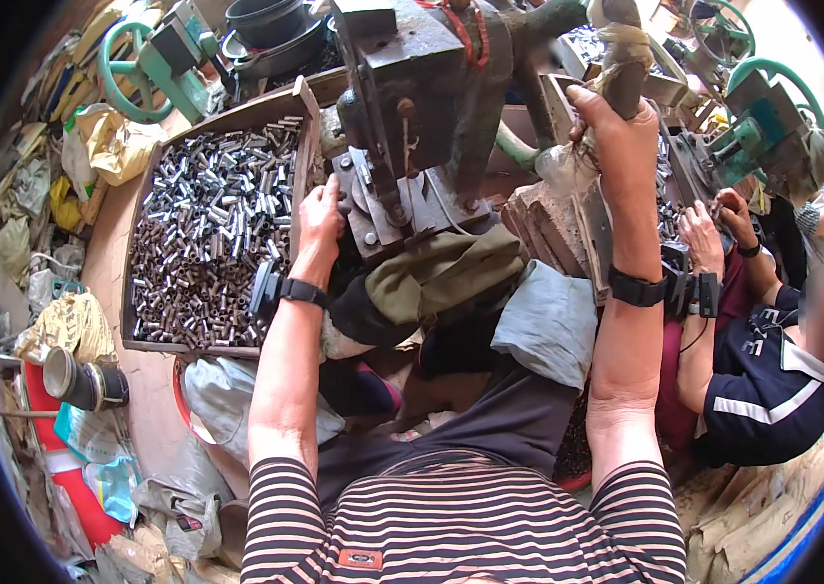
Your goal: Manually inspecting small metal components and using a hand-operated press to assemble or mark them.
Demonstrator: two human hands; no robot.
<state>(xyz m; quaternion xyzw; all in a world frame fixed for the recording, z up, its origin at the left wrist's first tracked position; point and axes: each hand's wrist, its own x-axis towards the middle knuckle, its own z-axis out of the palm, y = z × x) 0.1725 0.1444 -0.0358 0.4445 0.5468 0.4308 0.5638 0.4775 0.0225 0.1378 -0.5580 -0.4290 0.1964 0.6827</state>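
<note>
In front of me stands a dark hand press (407, 58) with a bolted metal die block (370, 206) at its base. My left hand (320, 216) is at the block's left side, fingers drawn together; any small piece in them is hidden. Raised on the right, my right hand (616, 131) is wrapped round the press's thick lever handle (623, 58), which is bound with pale wrapping. Left of the press, a wooden tray (130, 292) holds a heap of short metal tubes (222, 219), some shiny, some brownish.
An olive cloth (446, 273) lies below the die, near a grey-blue cloth (548, 316) over my leg. A co-worker (772, 360) sits close on the right, hands at another press (748, 146). Black basins (271, 39) stand behind the tray. Bags and a lamp-like cylinder (86, 380) crowd the left.
</note>
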